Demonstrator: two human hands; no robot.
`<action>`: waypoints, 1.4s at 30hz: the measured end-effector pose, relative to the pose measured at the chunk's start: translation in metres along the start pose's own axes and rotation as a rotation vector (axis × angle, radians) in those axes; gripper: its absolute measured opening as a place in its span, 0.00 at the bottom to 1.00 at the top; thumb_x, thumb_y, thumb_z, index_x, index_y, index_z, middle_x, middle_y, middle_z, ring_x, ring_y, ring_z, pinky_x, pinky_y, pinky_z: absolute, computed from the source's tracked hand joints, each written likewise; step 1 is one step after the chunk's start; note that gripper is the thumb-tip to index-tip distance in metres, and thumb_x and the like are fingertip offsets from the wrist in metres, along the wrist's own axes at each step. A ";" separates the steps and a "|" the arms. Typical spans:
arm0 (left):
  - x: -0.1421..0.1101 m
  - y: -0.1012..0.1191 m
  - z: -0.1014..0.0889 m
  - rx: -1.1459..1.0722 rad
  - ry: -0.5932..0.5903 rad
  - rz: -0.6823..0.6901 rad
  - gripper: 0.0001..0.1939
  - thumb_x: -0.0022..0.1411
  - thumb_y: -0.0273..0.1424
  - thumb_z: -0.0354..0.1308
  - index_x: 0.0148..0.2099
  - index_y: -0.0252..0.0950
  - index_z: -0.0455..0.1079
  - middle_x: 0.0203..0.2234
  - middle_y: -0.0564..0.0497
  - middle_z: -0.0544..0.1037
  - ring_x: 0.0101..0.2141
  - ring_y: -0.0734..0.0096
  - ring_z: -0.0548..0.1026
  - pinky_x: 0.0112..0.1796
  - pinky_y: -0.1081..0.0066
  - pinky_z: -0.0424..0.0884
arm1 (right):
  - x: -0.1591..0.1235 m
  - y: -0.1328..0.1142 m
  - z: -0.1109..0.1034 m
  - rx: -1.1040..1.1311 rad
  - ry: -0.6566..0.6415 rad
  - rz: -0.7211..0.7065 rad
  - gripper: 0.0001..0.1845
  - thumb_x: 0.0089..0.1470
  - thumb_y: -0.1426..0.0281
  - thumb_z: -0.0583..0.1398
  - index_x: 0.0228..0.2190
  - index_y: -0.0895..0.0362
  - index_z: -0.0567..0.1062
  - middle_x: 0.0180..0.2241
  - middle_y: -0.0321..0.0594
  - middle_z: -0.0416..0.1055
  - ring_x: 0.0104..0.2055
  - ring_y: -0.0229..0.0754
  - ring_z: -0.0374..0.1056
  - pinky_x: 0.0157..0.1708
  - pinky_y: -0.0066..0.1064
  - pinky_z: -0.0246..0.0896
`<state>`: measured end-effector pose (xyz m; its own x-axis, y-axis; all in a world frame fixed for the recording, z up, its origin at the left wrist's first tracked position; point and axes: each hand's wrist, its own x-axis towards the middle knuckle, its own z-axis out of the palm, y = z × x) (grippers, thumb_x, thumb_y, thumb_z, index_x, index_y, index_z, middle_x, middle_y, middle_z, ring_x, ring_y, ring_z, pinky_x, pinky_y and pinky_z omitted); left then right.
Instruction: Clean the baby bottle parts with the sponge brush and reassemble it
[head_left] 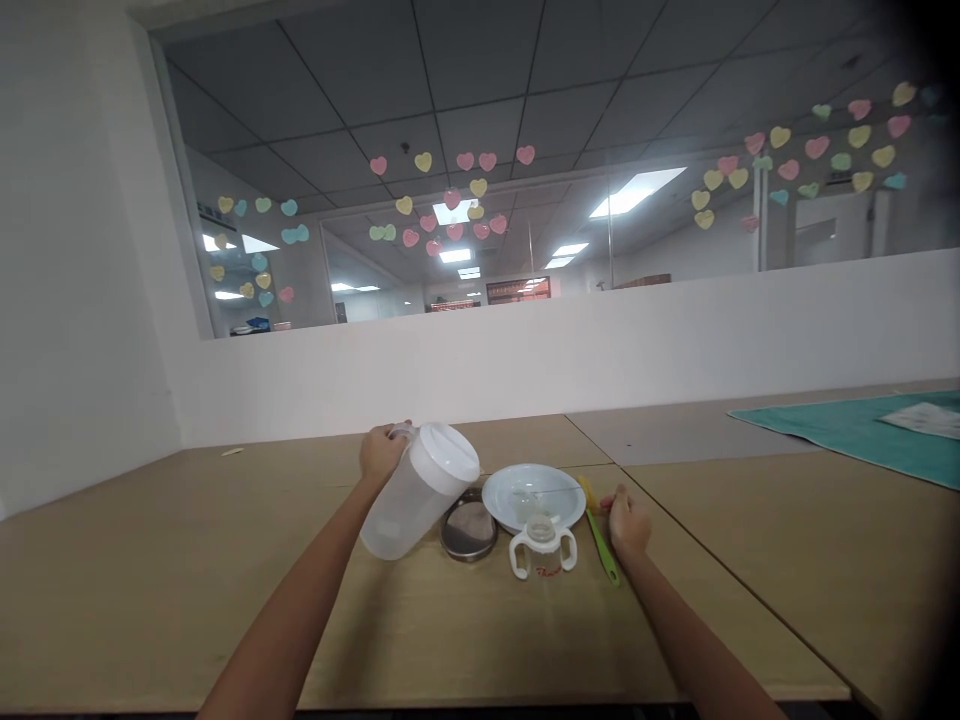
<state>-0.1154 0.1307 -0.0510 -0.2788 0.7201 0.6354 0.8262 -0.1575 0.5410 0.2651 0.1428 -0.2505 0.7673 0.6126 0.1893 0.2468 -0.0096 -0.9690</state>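
My left hand (381, 455) is closed round the handle of a translucent white pitcher (416, 495) with a white lid. The pitcher leans to the right, its lid end close to a white bowl (574, 512). Clear contents that I cannot make out and a thin rod are in the bowl. In front of it stands a clear baby bottle (545, 562) with two white handles and no cap on its mouth. My right hand (630, 522) is loosely curled at the table, beside a brush with a green handle (602, 550) and a yellow head; nothing shows in its fingers.
A round dark-rimmed metal dish (469, 535) lies between pitcher and bowl. Wooden table panels (300, 560) meet at seams. At the far right a teal cloth (847, 425) carries a white cloth (926, 420). Behind the table rises a white wall (300, 385) with a window above.
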 end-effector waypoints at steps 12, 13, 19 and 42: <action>-0.003 0.063 0.025 0.337 -0.159 0.223 0.15 0.56 0.39 0.50 0.32 0.37 0.76 0.30 0.42 0.79 0.34 0.58 0.75 0.31 0.70 0.64 | 0.000 0.005 -0.003 0.001 0.026 -0.022 0.33 0.54 0.52 0.39 0.15 0.54 0.70 0.21 0.45 0.74 0.26 0.46 0.68 0.29 0.33 0.55; -0.004 0.064 0.026 0.355 -0.165 0.229 0.15 0.56 0.38 0.51 0.33 0.36 0.76 0.30 0.43 0.79 0.34 0.58 0.75 0.32 0.70 0.64 | 0.000 0.005 -0.003 0.001 0.029 -0.024 0.32 0.55 0.52 0.39 0.15 0.54 0.70 0.21 0.45 0.74 0.27 0.46 0.68 0.29 0.33 0.55; -0.003 0.069 0.030 0.427 -0.192 0.268 0.13 0.54 0.33 0.51 0.35 0.36 0.76 0.31 0.42 0.79 0.34 0.57 0.75 0.33 0.69 0.65 | 0.001 0.003 -0.003 0.006 0.037 -0.006 0.31 0.55 0.55 0.40 0.13 0.54 0.70 0.20 0.44 0.74 0.25 0.45 0.68 0.28 0.32 0.55; -0.033 0.124 0.006 0.256 -0.197 0.535 0.21 0.60 0.41 0.46 0.20 0.36 0.66 0.16 0.50 0.70 0.22 0.70 0.65 0.24 0.71 0.48 | -0.001 -0.006 -0.005 -0.014 -0.013 0.005 0.32 0.55 0.52 0.41 0.14 0.55 0.70 0.20 0.45 0.74 0.24 0.45 0.67 0.27 0.32 0.54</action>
<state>-0.0006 0.0915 -0.0084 0.2818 0.7010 0.6551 0.9243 -0.3815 0.0105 0.2656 0.1384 -0.2438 0.7612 0.6224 0.1820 0.2508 -0.0238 -0.9677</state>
